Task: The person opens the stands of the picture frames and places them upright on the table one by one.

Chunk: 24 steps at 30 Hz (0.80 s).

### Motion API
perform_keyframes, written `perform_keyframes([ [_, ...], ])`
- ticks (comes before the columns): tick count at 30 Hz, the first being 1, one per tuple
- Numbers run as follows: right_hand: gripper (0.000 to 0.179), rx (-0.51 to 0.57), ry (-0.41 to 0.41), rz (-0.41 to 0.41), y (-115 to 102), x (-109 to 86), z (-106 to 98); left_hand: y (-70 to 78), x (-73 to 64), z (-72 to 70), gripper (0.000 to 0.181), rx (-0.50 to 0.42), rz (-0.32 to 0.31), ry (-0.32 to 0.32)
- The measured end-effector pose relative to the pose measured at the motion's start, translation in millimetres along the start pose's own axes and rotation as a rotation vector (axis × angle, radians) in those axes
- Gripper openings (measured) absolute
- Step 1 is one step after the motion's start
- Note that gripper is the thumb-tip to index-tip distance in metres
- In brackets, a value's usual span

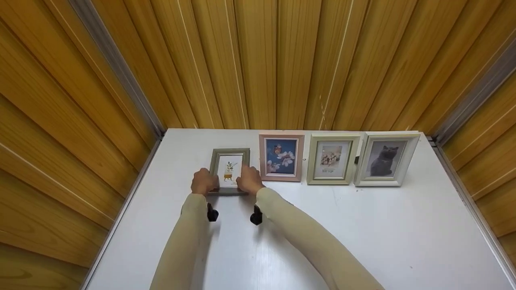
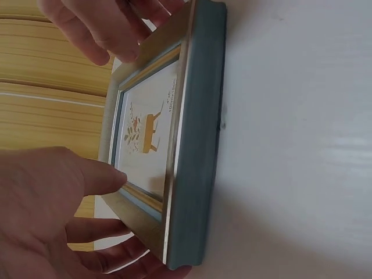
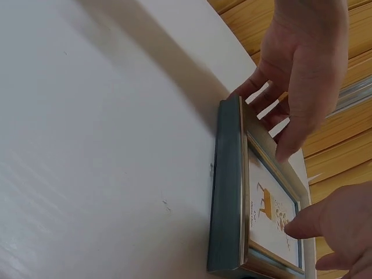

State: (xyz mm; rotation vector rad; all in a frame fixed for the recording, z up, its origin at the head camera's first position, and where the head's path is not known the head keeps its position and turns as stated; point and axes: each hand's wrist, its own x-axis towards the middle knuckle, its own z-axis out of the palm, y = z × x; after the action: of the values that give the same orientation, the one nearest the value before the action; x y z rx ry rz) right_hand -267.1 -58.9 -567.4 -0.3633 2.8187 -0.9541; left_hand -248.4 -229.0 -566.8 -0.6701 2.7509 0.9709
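A grey-green picture frame (image 1: 229, 191) with a potted-plant print stands between both hands, its lower edge at the white tabletop. My left hand (image 1: 202, 182) holds its left side. In the left wrist view, the left thumb (image 2: 104, 177) lies over the frame's front and the fingers go round the side edge. On the opposite side my right hand (image 1: 250, 180) holds the frame, thumb toward the front. The right wrist view shows the right hand (image 3: 343, 226) low at the right, its other fingers partly out of view. A pink picture frame (image 1: 301, 159) is just right of this hand.
Further right in the same row are a pale green picture frame (image 1: 328, 181) and a white picture frame (image 1: 407, 161) with a cat photo. The white table (image 1: 363, 241) meets wood-patterned panels (image 1: 296, 64) behind and at both sides. Metal posts (image 1: 117, 60) stand at the corners.
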Motion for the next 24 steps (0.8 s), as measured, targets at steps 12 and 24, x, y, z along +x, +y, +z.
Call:
perform_keyframes([
  [12, 0.042, -0.125, 0.023, -0.051, 7, -1.9, 8, -6.8, -1.1, -1.0, 0.019, 0.072, 0.009, 0.03],
  [24, 0.051, -0.134, 0.071, -0.146, 11, -4.2, 9, -10.3, -1.3, -2.8, 0.025, 0.058, -0.007, 0.042],
])
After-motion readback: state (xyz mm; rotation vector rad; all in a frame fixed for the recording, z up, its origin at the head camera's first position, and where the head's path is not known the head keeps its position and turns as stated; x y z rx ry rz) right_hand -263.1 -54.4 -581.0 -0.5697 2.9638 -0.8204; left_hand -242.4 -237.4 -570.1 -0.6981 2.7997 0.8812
